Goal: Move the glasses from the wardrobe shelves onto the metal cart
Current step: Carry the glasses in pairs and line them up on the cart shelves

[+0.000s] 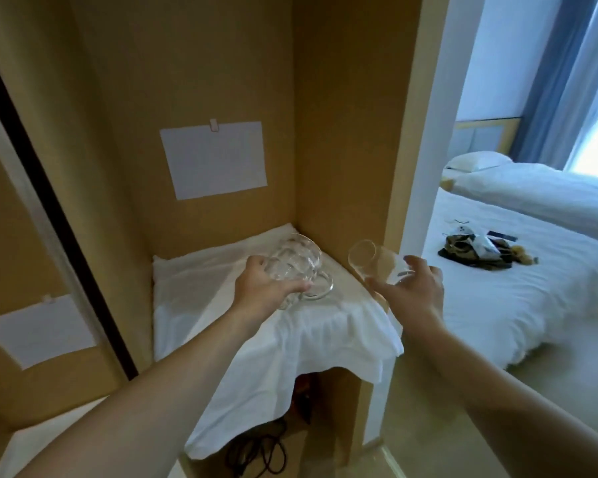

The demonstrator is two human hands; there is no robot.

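A handled glass mug (296,262) tilts over the wardrobe shelf's white cloth (256,339), the left hand (261,288) curled round its base. The right hand (411,291) pinches a plain tumbler (370,258) by its bottom, mouth toward the wardrobe. The paper sheet (213,160) shows no writing. Motion blur hides fingertip detail.

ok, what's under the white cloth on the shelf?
The white cloth covers the shelf top and drapes over its front edge. Below the hem, dark cables lie in a shadowed compartment. The shelf surface itself is hidden.
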